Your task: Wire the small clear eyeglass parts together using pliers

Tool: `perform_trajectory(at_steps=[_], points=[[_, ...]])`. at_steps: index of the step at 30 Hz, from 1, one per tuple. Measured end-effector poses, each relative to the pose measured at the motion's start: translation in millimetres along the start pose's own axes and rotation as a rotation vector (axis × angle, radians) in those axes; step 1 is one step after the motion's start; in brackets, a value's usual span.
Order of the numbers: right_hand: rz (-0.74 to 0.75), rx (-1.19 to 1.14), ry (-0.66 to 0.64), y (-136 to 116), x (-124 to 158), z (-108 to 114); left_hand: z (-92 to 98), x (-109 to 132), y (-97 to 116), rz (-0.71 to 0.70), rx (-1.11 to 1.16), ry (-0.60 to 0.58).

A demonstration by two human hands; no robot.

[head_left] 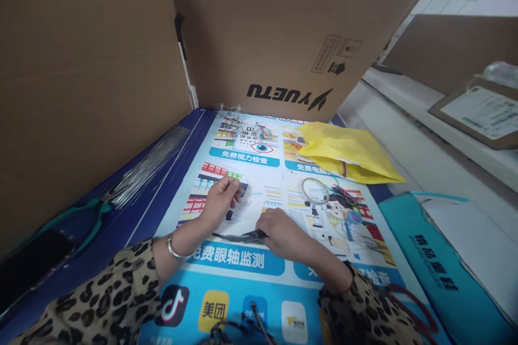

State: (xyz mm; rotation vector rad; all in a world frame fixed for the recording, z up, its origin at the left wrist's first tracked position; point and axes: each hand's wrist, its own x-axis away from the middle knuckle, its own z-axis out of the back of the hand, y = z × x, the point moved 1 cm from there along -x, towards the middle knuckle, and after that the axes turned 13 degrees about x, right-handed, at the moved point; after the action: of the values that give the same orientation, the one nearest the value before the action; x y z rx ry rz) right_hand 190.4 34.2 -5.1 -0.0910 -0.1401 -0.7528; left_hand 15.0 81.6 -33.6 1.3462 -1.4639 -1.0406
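Note:
My left hand (223, 199) is raised a little over the printed mat, thumb and fingertips pinched together. A very fine strand seems to show near them, but what they hold is too small to make out. My right hand (280, 230) rests lower and to the right, fingers curled closed around one end of a dark cord-like strip (238, 237). That strip stretches left across the mat, passing below my left hand. Right of the hands lie a pale ring-shaped coil (315, 191) and a tangle of coloured cords (343, 194).
Cardboard panels (283, 38) wall off the back and left. On the left lie a bundle of thin wires (148, 167), teal-handled pliers (95, 218) and a black phone-like slab (34, 264). A yellow pouch (348, 153), teal box (437, 259) and red cord (416, 304) are on the right.

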Motion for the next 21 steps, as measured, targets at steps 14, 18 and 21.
perform_trajectory(at_steps=[14, 18, 21], points=[[0.01, -0.292, 0.013, 27.6, 10.6, 17.0, -3.3, -2.0, -0.5, -0.17, -0.473, -0.19], [-0.034, -0.308, 0.021, 39.4, 12.9, 18.4, -2.4, -2.9, -4.9, -0.231, -0.585, -0.242], [-0.115, -0.278, 0.057, 47.4, 13.2, 18.3, -2.5, -1.9, -5.2, -0.281, -0.657, -0.267]])
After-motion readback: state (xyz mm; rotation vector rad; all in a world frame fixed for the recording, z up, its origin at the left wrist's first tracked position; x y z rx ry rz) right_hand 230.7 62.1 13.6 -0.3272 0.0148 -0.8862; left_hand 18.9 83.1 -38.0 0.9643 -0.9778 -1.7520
